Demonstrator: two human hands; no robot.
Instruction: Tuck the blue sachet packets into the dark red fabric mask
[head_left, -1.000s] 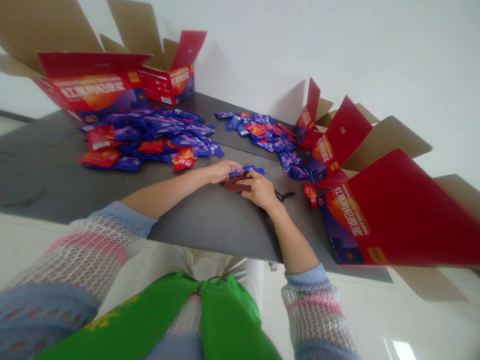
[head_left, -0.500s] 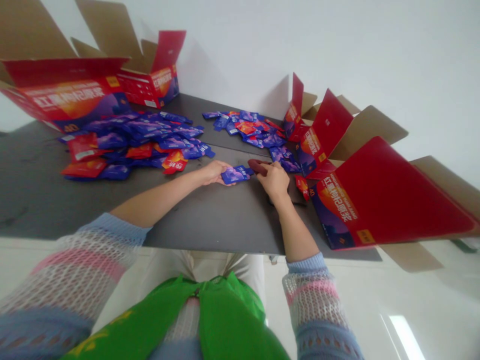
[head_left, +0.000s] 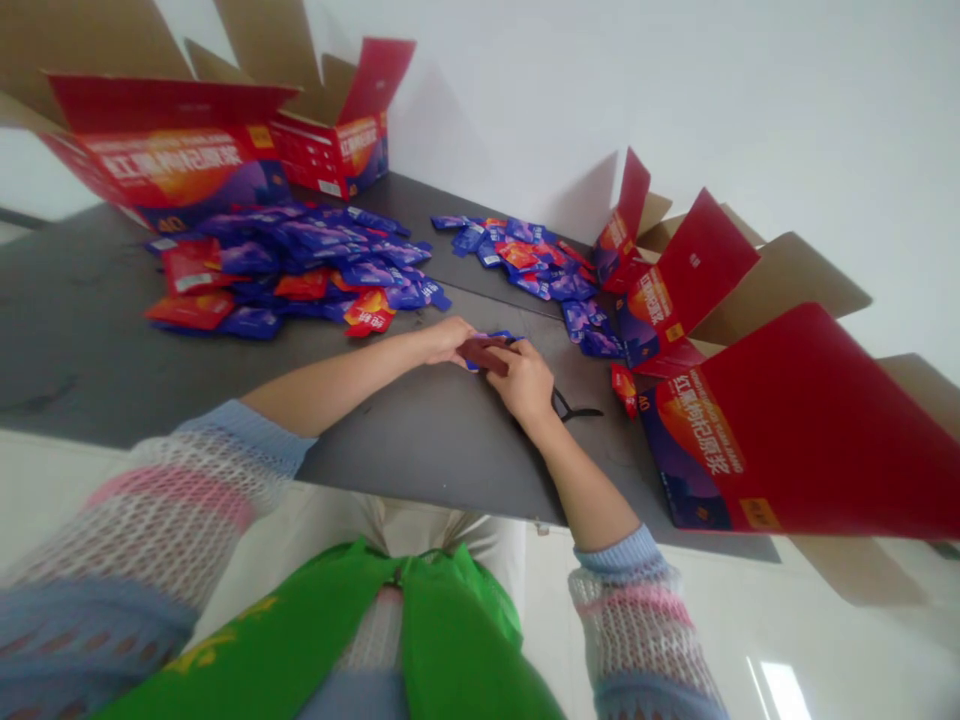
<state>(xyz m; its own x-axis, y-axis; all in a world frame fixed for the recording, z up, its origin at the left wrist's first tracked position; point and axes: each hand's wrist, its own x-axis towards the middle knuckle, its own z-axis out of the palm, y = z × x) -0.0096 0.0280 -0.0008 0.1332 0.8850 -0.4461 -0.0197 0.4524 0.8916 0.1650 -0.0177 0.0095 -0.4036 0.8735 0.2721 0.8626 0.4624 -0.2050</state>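
My left hand (head_left: 448,341) is closed on a blue-purple sachet (head_left: 472,365), which is mostly covered now. In my right hand (head_left: 529,386), the fingers wrap round a long reddish-brown bar-like object (head_left: 484,354) that lies over the sachet. I cannot make out its exact kind. A thin black forked piece, perhaps a strap (head_left: 576,410), shows beside my right wrist; whether it joins the brown object is hidden. Left of my hands lies a large heap of blue and red sachets (head_left: 292,260).
A smaller sachet heap (head_left: 525,258) lies toward the wall. Red open cartons (head_left: 187,165) stand at the back left, and more open cartons (head_left: 817,430) line the right side with flaps sticking out. A red sachet (head_left: 624,388) lies near them on the grey table (head_left: 420,450).
My right hand has moved left, bringing the brown object over the sachet in my left hand. The black strap-like piece shows more clearly. The view has shifted slightly.
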